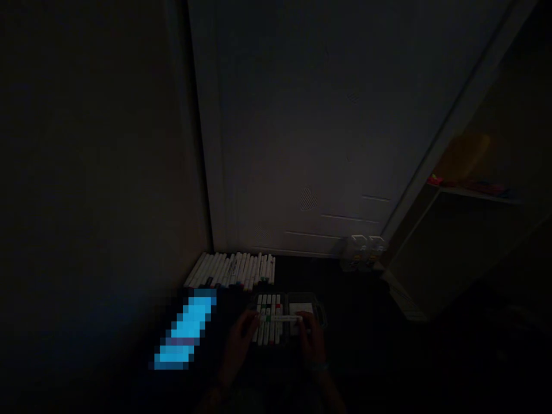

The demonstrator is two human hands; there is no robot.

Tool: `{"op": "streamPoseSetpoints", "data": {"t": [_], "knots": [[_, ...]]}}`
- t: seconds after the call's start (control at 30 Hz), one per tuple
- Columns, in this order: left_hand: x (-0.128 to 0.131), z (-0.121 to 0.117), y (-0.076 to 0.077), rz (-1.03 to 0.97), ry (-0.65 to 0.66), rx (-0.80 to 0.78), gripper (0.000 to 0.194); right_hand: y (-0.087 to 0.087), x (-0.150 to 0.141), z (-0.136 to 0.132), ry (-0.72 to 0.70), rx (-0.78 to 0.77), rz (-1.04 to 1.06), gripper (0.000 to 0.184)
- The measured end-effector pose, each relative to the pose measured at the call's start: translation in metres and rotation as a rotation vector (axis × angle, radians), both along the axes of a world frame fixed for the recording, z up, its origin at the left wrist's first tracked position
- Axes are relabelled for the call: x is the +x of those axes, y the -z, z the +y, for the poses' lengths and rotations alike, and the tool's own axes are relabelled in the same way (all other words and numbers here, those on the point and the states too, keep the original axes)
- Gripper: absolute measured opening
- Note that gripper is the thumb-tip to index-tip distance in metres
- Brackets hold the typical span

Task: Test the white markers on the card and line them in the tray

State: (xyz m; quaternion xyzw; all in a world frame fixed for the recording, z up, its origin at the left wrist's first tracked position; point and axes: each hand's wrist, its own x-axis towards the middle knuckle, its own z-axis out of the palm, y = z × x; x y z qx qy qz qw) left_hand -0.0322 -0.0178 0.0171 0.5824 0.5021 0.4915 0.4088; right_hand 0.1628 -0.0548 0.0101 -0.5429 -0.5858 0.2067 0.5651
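A white marker is held level between my two hands, over an open clear plastic case. My left hand pinches its left end, and the fingers of my right hand close on its right end. Beneath it, several white markers lie side by side in the left half of the case, some with green or red marks. A pale card or sheet lies in the right half, partly covered by my right hand. The dim light hides finer detail.
Several more white markers lie in a row along the back left of the dark table. A bright blue pixelated patch glows at the left. Two clear containers stand at the back right, near a panel wall. A shelf is at the far right.
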Motion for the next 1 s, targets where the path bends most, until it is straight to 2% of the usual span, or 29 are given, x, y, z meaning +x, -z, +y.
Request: {"op": "streamPoseSetpoints", "data": {"t": [0.17,0.33,0.63,1.0], "knots": [[0.0,0.001,0.006,-0.001,-0.052,-0.006,0.037,0.003,0.001,0.001,-0.029,-0.025,0.012,0.023],[-0.002,0.004,0.013,0.013,-0.045,-0.032,0.036,0.004,0.002,0.001,-0.014,-0.058,-0.016,0.022],[-0.001,0.0,0.002,0.006,0.007,0.001,0.038,0.0,-0.002,-0.001,-0.02,-0.048,0.022,0.025],[0.0,0.001,0.003,0.021,-0.032,-0.023,0.045,0.002,-0.002,0.002,-0.001,-0.031,0.013,0.025]]}}
